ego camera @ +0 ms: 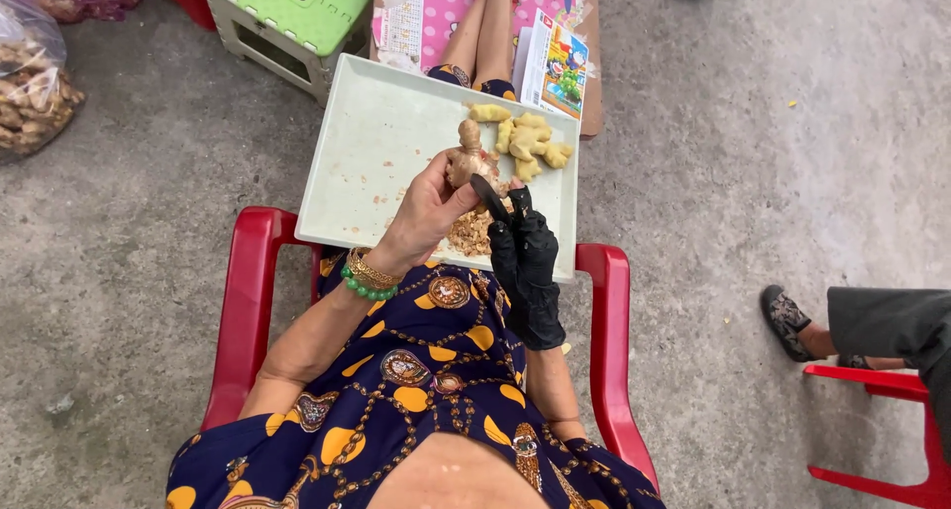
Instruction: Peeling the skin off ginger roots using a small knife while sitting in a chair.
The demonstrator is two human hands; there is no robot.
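Nearest the camera, a person sits in a red plastic chair (248,301), wearing a dark blue dress with yellow spots (416,390). A pale tray (367,162) rests across the lap, its near edge over the knees and its far edge toward the feet.

Just above the tray's near edge the two hands meet. The left hand (421,217) is bare, with gold and green bangles (369,276) at the wrist, and its fingers are clamped around the lower part of a knobbly piece of ginger (466,152), which stands upright over the middle of the tray. The right hand (525,261) wears a black glove and is closed around a small dark knife (487,194), whose blade touches the ginger's side near the left thumb. Both hands are close together, almost touching.

Under them, at the tray's near right part, lies a heap of brown peelings (471,234). Farther on, toward the far right corner, a cluster of peeled yellow ginger pieces (525,135) lies together. Small scraps dot the rest of the tray.

Beyond the tray, the person's bare legs stretch over a pink patterned mat (436,9) with a colourful booklet (555,68) beside them. A green and white stool (292,19) stands at the far left, and a clear bag of ginger roots (30,83) sits on the concrete at the left edge. To the right, another person's foot in a patterned shoe (788,323) shows beside a second red chair (892,430).
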